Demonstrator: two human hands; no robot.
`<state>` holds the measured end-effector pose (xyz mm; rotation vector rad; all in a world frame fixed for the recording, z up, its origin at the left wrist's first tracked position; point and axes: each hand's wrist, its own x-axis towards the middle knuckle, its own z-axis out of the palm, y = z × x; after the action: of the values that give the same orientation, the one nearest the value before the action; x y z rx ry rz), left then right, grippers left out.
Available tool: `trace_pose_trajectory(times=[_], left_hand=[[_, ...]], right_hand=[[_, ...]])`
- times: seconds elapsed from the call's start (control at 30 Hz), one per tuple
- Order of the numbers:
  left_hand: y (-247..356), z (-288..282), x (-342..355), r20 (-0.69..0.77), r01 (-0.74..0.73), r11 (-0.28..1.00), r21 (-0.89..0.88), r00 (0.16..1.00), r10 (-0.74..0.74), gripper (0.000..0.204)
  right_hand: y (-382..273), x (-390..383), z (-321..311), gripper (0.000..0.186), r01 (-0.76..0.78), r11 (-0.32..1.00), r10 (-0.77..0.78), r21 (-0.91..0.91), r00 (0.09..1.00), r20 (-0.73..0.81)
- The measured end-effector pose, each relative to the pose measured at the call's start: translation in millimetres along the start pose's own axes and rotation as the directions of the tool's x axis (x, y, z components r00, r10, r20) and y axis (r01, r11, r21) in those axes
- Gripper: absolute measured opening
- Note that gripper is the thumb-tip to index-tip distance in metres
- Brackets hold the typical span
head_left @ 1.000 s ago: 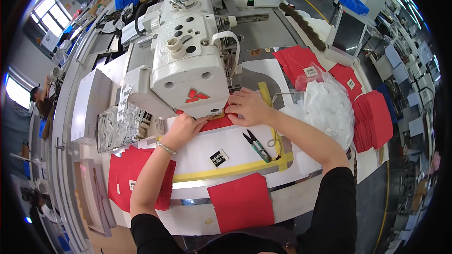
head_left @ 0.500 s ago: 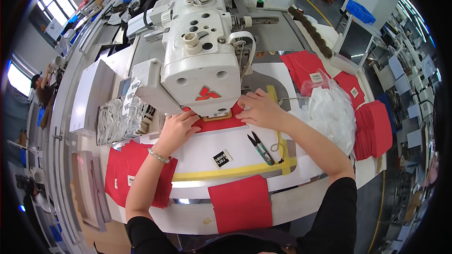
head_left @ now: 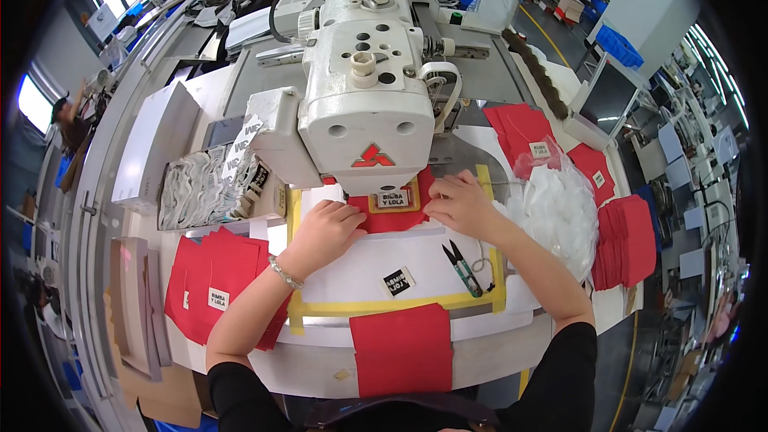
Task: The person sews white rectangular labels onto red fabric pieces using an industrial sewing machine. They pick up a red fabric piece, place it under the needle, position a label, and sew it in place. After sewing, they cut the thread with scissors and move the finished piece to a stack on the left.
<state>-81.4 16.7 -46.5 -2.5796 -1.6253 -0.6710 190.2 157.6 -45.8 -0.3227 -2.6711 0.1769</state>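
Note:
A red fabric piece (head_left: pixel 394 224) lies flat under the white sewing machine head (head_left: pixel 364 124). A tan clamp frame (head_left: pixel 373 206) sits on it, around a small white label (head_left: pixel 394 199) with dark print. My left hand (head_left: pixel 326 236), a beaded bracelet at its wrist, has its fingers curled together at the fabric's left edge. At the right edge, my right hand (head_left: pixel 462 204) has bent fingers closed on the fabric; its fingertips are partly hidden. Nearer me on the white sheet (head_left: pixel 344 276) lie a black-and-white label (head_left: pixel 398 281) and dark-handled thread snips (head_left: pixel 464 272).
Yellow tape (head_left: pixel 400 302) borders the sheet. Red fabric stacks lie at left (head_left: pixel 228 272), front (head_left: pixel 402 352) and right (head_left: pixel 628 240). A box of folded white labels (head_left: pixel 196 188) stands left, a bag of white material (head_left: pixel 556 208) right, and a monitor (head_left: pixel 604 88) behind it.
The clamp frame and white sheet have shifted slightly toward me, so the framed label now shows below the machine head. Both hands have moved along with the fabric. My view has turned slightly.

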Motion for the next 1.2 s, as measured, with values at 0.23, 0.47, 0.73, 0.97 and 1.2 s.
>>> trace_pose_trajectory(times=[0.23, 0.47, 0.73, 0.97, 1.2], left_hand=[[10, 25, 7, -0.022, -0.086, 0.947, 0.308, 0.995, 0.097, 0.013], [4, 16, -1, -0.075, -0.264, 0.889, 0.374, 0.947, 0.313, 0.008], [39, -14, -51, 0.071, -0.375, 0.852, 0.366, 0.924, 0.376, 0.022], [45, -16, -63, 0.141, -0.358, 0.855, 0.376, 0.934, 0.329, 0.028], [44, -25, -68, 0.092, -0.269, 0.893, 0.361, 0.963, 0.253, 0.031]], right_hand=[[3, 1, -4, 0.004, -0.214, 0.949, 0.226, 0.23, 0.974, -0.027], [-9, -3, -8, 0.008, -0.011, 0.998, 0.011, 0.056, 1.0, 0.007], [-64, -26, -10, 0.01, 0.061, 0.996, -0.065, 0.066, 0.996, 0.063], [-83, -39, -8, 0.02, -0.09, 0.991, 0.081, -0.099, 0.993, -0.091], [-110, -67, -50, 0.034, -0.511, 0.831, 0.529, -0.22, 0.848, 0.028]])
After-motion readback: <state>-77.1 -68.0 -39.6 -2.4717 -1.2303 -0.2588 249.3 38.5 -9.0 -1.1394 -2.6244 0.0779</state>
